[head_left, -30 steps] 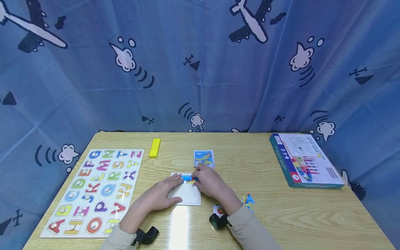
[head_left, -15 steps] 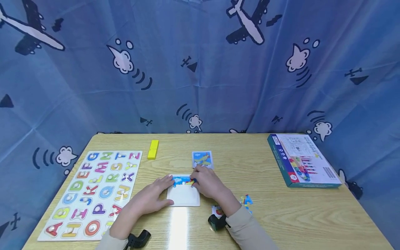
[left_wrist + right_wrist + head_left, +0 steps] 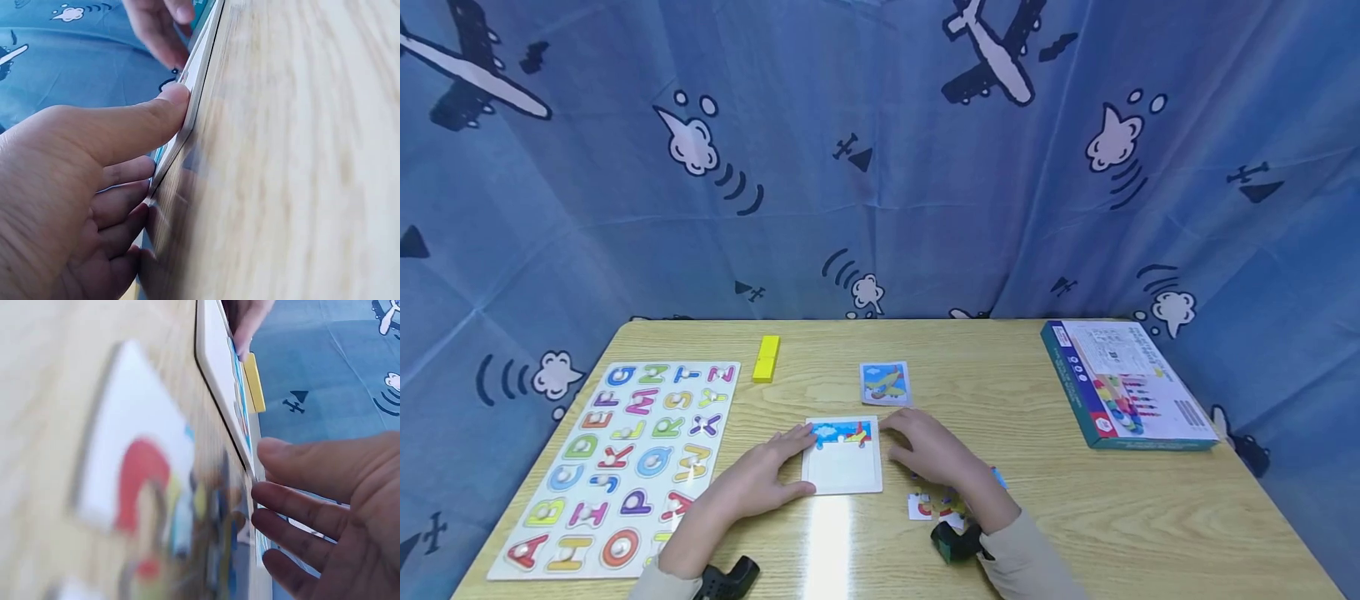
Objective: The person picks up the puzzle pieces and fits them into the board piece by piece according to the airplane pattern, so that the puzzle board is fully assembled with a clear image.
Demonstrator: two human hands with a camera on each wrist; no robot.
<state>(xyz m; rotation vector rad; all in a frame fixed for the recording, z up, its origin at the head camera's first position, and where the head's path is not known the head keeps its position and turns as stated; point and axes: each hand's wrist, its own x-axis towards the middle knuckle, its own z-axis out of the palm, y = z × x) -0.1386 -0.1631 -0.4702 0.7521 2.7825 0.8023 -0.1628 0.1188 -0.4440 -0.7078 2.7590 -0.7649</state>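
Note:
A square white puzzle tray (image 3: 842, 473) lies on the table, with joined blue-sky puzzle pieces (image 3: 835, 432) along its far side and part of a red and yellow plane on them. My left hand (image 3: 762, 479) rests at the tray's left side; in the left wrist view its thumb (image 3: 140, 125) touches the rim and the other fingers are loosely bent beside it. My right hand (image 3: 931, 447) is by the tray's right edge, fingers relaxed and nothing held. Loose puzzle pieces (image 3: 919, 507) lie under and near the right wrist, one of them a white piece with red (image 3: 134, 450).
A plane picture card (image 3: 885, 383) lies beyond the tray. At left are a letter board (image 3: 651, 429) and a yellow block (image 3: 766, 359). A flat box (image 3: 1131, 387) lies at the back right. A blue curtain (image 3: 880, 167) hangs behind the table.
My right hand has let go of the red and yellow piece, now in the tray's far right corner, and moved right. My left hand has shifted slightly left with the tray's edge.

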